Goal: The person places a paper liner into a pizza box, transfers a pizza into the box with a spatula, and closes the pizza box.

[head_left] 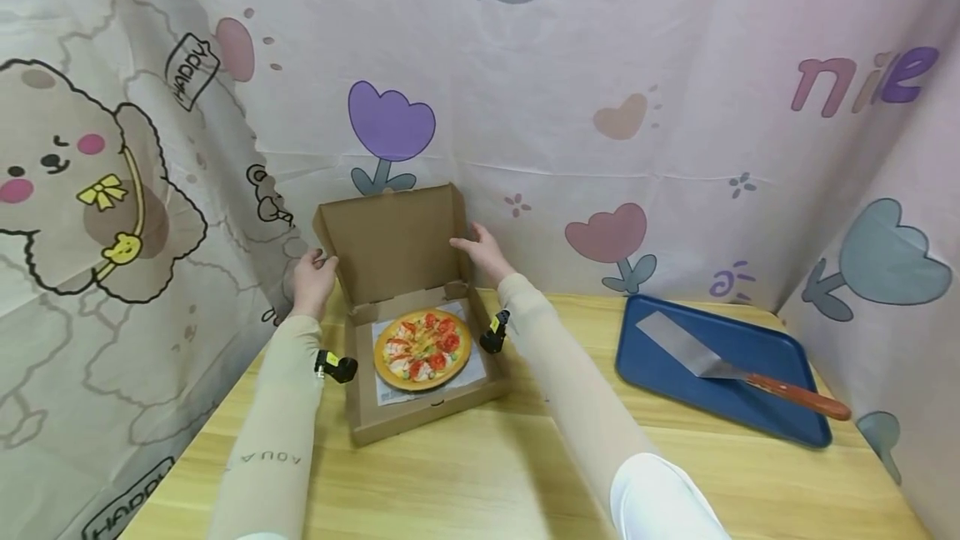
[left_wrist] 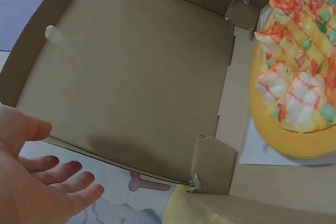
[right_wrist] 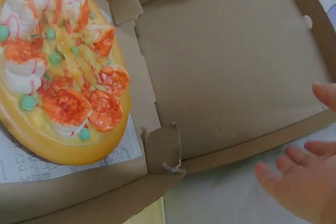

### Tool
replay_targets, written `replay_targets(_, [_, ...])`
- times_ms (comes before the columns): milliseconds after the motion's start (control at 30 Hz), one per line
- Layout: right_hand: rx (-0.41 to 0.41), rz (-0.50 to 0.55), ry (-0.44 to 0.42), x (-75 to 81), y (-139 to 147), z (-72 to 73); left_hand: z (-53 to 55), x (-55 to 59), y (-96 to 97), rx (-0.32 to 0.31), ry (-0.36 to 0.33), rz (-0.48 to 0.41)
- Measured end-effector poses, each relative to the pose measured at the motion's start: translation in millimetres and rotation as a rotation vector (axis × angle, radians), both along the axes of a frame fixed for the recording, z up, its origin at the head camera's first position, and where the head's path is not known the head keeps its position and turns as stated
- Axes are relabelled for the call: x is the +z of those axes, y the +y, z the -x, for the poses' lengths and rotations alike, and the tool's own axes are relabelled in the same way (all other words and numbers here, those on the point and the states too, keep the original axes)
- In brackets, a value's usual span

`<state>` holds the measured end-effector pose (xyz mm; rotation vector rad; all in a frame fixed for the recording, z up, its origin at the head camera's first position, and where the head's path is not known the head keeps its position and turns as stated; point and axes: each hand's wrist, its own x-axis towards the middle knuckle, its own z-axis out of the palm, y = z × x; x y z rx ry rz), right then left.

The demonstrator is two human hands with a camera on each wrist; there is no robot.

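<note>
A cardboard pizza box (head_left: 431, 415) stands on the table with its lid (head_left: 397, 244) raised against the curtain. Inside, a pizza (head_left: 423, 348) with red and white toppings lies on printed paper (right_wrist: 134, 148). My left hand (head_left: 313, 282) is at the lid's left edge. In the left wrist view its thumb (left_wrist: 37, 128) overlaps the lid's rim, and the loosely extended fingers (left_wrist: 79, 182) lie outside that side. Across from it, my right hand (head_left: 483, 252) is at the lid's right edge, thumb and fingers (right_wrist: 294, 163) apart. Neither hand grips anything.
To the right, a blue tray (head_left: 705, 394) holds a wide metal spatula (head_left: 682, 344) whose wooden handle (head_left: 802, 394) sticks out past the tray's edge. Printed curtain (head_left: 517, 107) closes off the back and both sides of the wooden table (head_left: 465, 473).
</note>
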<state>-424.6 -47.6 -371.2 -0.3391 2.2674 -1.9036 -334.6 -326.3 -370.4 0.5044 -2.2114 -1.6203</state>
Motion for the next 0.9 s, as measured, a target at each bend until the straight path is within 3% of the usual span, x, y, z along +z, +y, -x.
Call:
replay_targets(167, [0.035, -0.024, 0.004, -2.0, 2, -0.8, 4.9, -3.6, 4.5, 0.045, 0.033, 0.003])
replay_targets(367, [-0.020, 0.009, 0.015, -8.1, 2, -1.1, 4.3, -8.1, 7.0, 0.067, 0.042, 0.039])
replay_targets(600, [-0.056, -0.035, 0.071, -11.1, -2, 0.4, 0.7, -8.5, 6.7, 0.089, -0.014, 0.189])
replay_targets(900, [-0.158, -0.217, 0.215, -3.0, -1, -0.5, -3.0, -6.8, 10.1, 0.214, 0.084, 0.406])
